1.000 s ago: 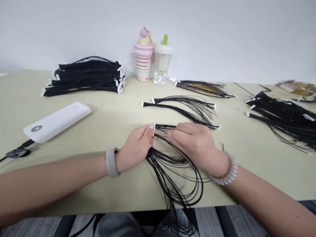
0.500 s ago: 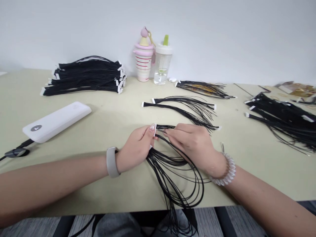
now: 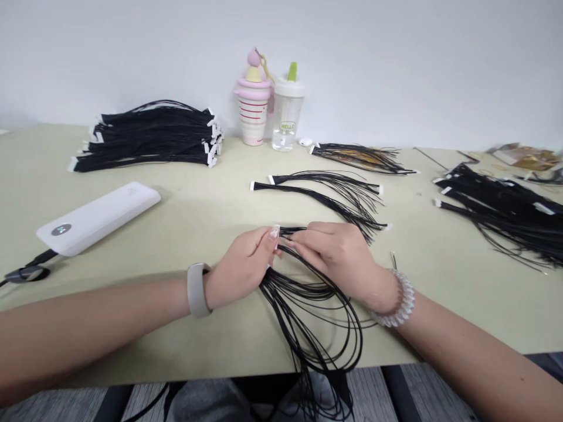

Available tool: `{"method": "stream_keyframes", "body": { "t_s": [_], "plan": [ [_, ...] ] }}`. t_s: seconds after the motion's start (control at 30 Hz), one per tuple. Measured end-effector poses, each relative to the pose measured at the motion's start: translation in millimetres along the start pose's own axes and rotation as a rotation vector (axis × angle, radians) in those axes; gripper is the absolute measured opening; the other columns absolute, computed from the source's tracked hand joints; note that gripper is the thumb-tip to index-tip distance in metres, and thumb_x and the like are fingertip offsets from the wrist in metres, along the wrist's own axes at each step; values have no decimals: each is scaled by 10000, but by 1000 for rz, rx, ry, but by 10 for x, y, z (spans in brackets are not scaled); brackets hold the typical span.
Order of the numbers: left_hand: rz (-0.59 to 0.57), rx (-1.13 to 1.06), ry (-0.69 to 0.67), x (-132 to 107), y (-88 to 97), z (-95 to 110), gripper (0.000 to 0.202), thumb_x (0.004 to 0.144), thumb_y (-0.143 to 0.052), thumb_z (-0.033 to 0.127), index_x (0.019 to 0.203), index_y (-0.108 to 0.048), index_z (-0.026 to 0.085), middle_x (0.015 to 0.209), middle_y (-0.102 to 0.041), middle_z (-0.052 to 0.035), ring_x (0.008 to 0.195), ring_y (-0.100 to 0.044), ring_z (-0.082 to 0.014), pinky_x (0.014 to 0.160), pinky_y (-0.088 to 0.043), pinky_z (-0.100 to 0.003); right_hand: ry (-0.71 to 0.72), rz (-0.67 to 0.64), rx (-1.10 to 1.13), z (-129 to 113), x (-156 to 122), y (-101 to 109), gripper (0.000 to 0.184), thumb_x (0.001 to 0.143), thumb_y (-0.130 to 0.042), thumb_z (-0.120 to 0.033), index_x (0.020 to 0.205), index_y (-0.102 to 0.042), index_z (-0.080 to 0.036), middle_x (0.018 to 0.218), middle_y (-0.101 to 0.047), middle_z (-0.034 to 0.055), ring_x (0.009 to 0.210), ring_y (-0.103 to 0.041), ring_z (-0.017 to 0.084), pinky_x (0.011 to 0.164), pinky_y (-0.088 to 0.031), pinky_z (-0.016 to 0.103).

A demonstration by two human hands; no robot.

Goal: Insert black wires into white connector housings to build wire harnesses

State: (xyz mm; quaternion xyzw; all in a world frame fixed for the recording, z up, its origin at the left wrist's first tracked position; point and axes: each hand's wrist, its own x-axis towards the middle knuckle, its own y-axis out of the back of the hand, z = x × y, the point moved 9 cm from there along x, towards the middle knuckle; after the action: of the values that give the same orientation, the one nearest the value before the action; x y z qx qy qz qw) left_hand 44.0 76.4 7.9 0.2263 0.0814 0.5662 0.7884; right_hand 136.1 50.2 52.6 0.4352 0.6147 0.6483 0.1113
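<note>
Left hand (image 3: pixel 241 264) and right hand (image 3: pixel 338 258), fingers pinched narrow on thin black wire bundle (image 3: pixel 308 316), white plastic connector (image 3: pixel 275 233) at left fingertips; clear plastic bottle (image 3: pixel 287 132) labelled HELLO behind bundle, white power bank (image 3: pixel 99 217) left of it

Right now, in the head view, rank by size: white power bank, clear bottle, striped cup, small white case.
White power bank looks largest.
Clear bottle and striped cup look alike, unranked.
Small white case smallest.
</note>
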Motion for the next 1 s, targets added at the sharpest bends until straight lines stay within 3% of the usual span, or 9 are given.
{"method": "stream_keyframes", "body": {
  "t_s": [0.17,0.27,0.33,0.4,0.53,0.73,1.0],
  "plan": [
    [86,-162,82,29,51,-151,424,869,-318,471,604,-439,163,558,-471,15,540,-433,-100,527,-347,-225,-89,42,-39,139,33,157,269,806,-542,-419,856,-568,-156,774,-547,23,670,-488,104,602,-356,223],
    [138,-240,131,31,76,-250,417,865,-317,479,624,-453,166,532,-443,18,522,-407,-105,514,-326,-231,-113,152,-8,177,23,384,350,704,-639,-476,743,-524,-148,742,-507,27,669,-458,114,581,-355,229],
    [156,-254,145,26,88,-269,401,867,-320,468,645,-465,167,541,-449,18,514,-395,-103,509,-318,-232,-111,159,62,149,7,465,359,726,-626,-451,609,-460,-156,633,-443,-4,584,-398,87,527,-318,218],
    [172,-247,147,20,104,-256,390,867,-323,463,654,-463,168,556,-456,17,515,-398,-102,510,-322,-232,-113,12,181,80,-5,372,395,788,-572,-395,531,-388,-158,534,-350,-38,505,-307,62,481,-270,210],
    [181,-198,119,17,124,-190,400,871,-320,457,619,-431,167,556,-451,14,547,-423,-107,545,-347,-236,-140,-371,364,-135,-101,-38,376,869,-441,-332,542,-376,-157,488,-289,-59,483,-220,55,447,-221,203],
    [181,-165,111,22,129,-178,402,884,-292,452,658,-456,163,521,-419,31,518,-400,-94,535,-347,-230,-220,-334,315,-180,-65,-283,347,863,-400,-256,538,-364,-142,484,-313,-56,485,-259,42,482,-211,208],
    [169,-150,72,26,119,-139,400,890,-277,444,678,-461,159,538,-441,26,538,-425,-96,574,-376,-242,-262,-374,362,-153,-92,-373,330,864,-368,-267,558,-356,-143,506,-370,-48,499,-287,41,480,-205,203]
  ]
}}
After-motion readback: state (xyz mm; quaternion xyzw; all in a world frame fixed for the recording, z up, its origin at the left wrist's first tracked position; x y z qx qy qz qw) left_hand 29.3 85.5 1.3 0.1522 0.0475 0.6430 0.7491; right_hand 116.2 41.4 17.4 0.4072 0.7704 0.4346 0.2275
